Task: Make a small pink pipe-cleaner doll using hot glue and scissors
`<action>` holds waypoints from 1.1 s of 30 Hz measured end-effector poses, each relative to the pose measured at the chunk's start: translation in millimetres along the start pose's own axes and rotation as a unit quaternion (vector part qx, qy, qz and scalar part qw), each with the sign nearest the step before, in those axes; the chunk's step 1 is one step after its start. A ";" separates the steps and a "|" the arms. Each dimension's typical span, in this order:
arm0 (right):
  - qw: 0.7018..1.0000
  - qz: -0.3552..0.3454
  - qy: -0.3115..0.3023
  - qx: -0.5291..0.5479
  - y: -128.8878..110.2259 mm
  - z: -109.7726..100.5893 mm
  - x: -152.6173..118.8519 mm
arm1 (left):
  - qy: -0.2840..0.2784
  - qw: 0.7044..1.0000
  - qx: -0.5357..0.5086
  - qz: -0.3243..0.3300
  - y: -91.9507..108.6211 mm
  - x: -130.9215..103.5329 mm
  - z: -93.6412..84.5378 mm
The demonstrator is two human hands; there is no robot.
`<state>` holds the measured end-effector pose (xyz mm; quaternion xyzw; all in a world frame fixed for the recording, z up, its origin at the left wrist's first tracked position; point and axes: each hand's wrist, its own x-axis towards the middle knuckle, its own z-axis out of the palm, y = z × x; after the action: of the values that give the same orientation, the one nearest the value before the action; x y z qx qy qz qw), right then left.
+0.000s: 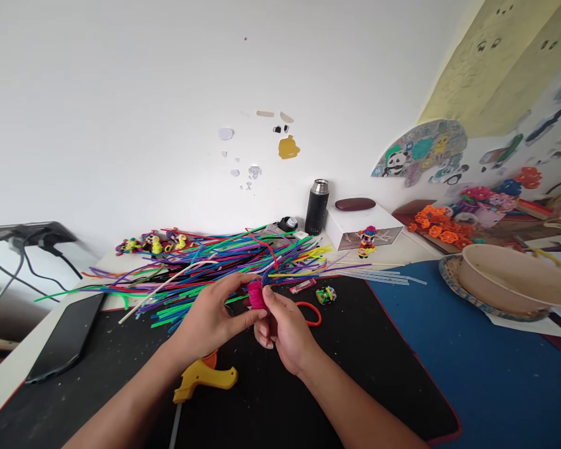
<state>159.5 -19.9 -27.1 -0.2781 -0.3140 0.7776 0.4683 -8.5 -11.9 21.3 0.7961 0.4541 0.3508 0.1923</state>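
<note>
Plenty of bare black mat (369,349) reaches its red edge (416,355), lower right; centrally, my left hand (212,318) and right hand (287,324) grasp the magenta coil (256,295), long axis near-upright.

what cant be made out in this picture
All in the head view:
- The far side of the magenta piece: hidden by itself and the fingers of the left hand and right hand.
- The rest of the red loop: behind the right hand.
- The end of the grey stick: cut off by the bottom edge.
- Print on the small packet: too small.
</note>
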 end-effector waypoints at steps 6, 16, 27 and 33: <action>1.000 -0.001 0.001 0.004 1.4 -1.9 1.3 | 0.007 1.000 0.012 0.018 -0.7 -0.5 1.6; 1.000 0.002 0.010 0.009 1.3 -0.7 1.2 | 0.001 0.995 0.058 0.083 -0.4 -1.0 -2.0; 1.000 0.005 0.019 0.002 0.1 -2.6 1.7 | -0.047 0.998 -0.027 -0.016 0.4 0.9 -2.4; 1.000 0.005 0.011 0.001 -1.0 -1.9 1.0 | -0.042 0.977 -0.180 -0.108 -1.1 2.8 -9.0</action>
<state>161.0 -18.2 -27.7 -0.2878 -0.3062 0.7773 0.4683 -14.7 -9.1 27.8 0.7087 0.4584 0.3702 0.3881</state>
